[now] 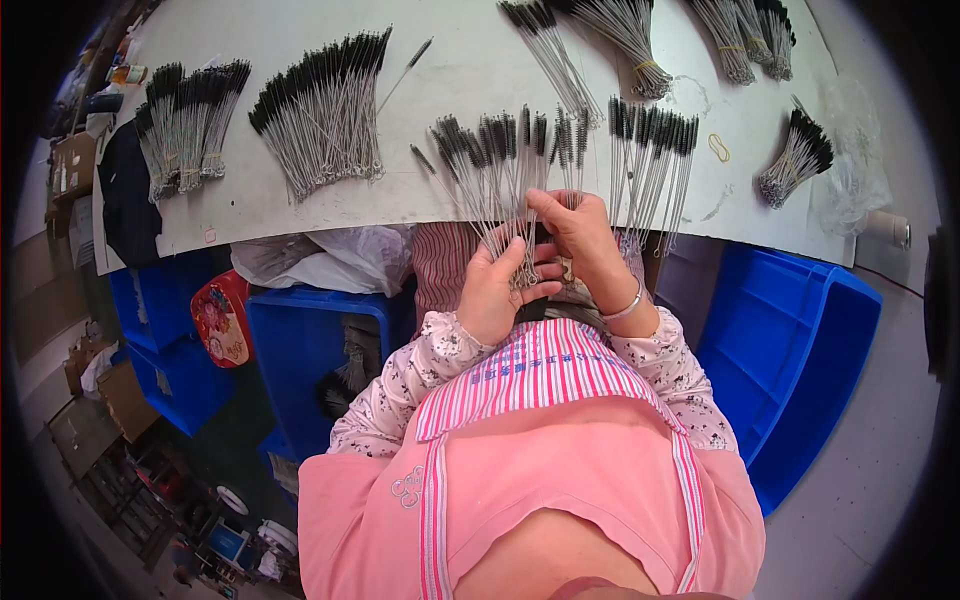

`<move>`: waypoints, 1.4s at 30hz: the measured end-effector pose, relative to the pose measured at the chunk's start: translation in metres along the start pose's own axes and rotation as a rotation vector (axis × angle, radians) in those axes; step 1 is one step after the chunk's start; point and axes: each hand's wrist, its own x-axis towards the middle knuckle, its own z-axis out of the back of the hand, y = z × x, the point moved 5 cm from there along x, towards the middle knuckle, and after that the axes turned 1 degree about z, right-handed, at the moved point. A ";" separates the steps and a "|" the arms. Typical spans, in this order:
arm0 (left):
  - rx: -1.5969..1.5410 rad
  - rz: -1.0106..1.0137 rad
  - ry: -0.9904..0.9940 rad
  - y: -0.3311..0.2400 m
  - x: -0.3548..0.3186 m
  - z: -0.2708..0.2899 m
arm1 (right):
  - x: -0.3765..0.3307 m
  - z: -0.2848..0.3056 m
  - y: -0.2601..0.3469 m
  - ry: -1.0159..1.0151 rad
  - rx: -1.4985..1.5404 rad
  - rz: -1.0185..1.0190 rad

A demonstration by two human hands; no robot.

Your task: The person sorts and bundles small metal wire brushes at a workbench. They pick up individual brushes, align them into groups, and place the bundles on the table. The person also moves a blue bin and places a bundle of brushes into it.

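The left hand (492,285) curls part-closed around a fan of thin silver wire-stemmed brushes with black bristle tips (490,150); the right hand (588,236) half-closes beside it, fingertips at the stems (how many it grips, I can't tell). They look light and springy, soft-bristled, best taken by the bare looped ends. Beyond both hands spreads a white table (445,60).

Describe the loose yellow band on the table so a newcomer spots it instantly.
Start at the white worktable, right half as pictured. Between the spread row of black-bristled wire brushes by the person's right hand and the compact brush bundle farther right lies a thin yellow looped band. Unlike the brushes on either side, it has no bristles and lies loose, wrapped around nothing.
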 end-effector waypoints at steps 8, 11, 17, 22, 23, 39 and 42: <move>0.098 -0.042 -0.073 -0.001 -0.001 -0.002 | 0.002 0.003 -0.001 0.027 -0.022 0.010; 0.121 -0.041 -0.088 -0.003 -0.002 -0.002 | 0.002 0.004 0.000 0.041 0.070 -0.036; 0.078 -0.050 -0.053 -0.005 -0.007 -0.004 | 0.003 0.001 0.003 0.108 0.289 -0.108; 0.012 -0.043 0.017 -0.005 -0.009 -0.005 | 0.006 -0.012 0.002 0.165 0.283 -0.130; 0.003 -0.040 0.026 -0.007 -0.011 -0.006 | 0.007 -0.011 0.003 0.168 0.255 -0.118; 0.062 -0.044 -0.038 0.001 -0.012 0.007 | 0.014 0.064 0.057 -0.361 -0.314 0.467; 0.058 -0.040 -0.035 0.001 -0.012 0.002 | 0.002 0.094 0.064 -0.471 -0.625 0.470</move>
